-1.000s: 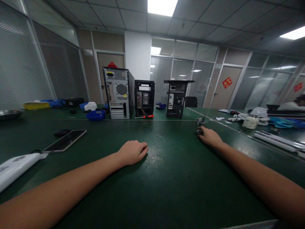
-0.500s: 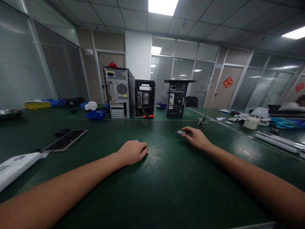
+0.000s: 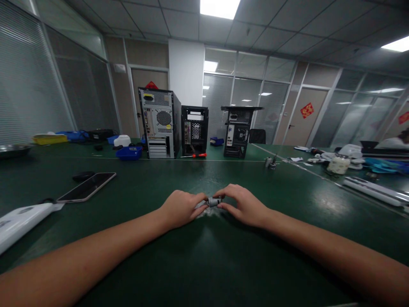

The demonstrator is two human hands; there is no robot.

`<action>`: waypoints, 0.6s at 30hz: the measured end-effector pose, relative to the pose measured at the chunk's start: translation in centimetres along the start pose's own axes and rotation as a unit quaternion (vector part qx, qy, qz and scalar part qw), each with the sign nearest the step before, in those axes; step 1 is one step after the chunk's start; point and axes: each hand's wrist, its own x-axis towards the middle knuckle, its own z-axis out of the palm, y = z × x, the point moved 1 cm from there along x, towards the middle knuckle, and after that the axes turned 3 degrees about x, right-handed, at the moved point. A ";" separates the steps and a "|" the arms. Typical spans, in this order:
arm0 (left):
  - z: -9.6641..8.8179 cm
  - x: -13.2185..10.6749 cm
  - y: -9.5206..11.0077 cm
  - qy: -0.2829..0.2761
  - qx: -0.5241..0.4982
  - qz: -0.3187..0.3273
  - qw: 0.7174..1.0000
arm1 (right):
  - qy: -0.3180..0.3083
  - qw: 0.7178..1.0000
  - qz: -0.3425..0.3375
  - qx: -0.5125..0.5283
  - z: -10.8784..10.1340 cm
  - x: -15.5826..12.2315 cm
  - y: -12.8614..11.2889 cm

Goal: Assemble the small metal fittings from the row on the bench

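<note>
My left hand (image 3: 180, 207) and my right hand (image 3: 244, 205) meet at the middle of the green table (image 3: 204, 256). Between their fingertips is a small grey metal part (image 3: 213, 201), held just above the tabletop. My right hand pinches one end with thumb and fingers. The fingertips of my left hand are curled and touch the other end. Both forearms rest low over the table.
A phone (image 3: 87, 187) and a white device (image 3: 19, 220) lie at the left. Three computer cases (image 3: 159, 123) stand at the back with a red screwdriver (image 3: 197, 155) and blue trays (image 3: 129, 153). Small metal parts (image 3: 270, 162) and clutter (image 3: 351, 160) sit at the right.
My right hand picked up the small part from the right side of the table and carried it left to my left hand, which has hardly moved.
</note>
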 end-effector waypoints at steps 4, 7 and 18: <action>0.3 0.2 0.2 0.012 0.005 0.037 0.999 | 0.000 1.000 -0.013 -0.004 0.1 -0.3 0.3; 0.6 0.3 0.2 0.019 0.011 0.046 0.999 | -0.008 1.000 -0.027 -0.003 0.2 -0.5 0.6; 0.4 0.2 0.4 0.025 0.023 0.020 0.999 | 0.013 0.999 0.023 -0.043 0.2 -0.9 2.5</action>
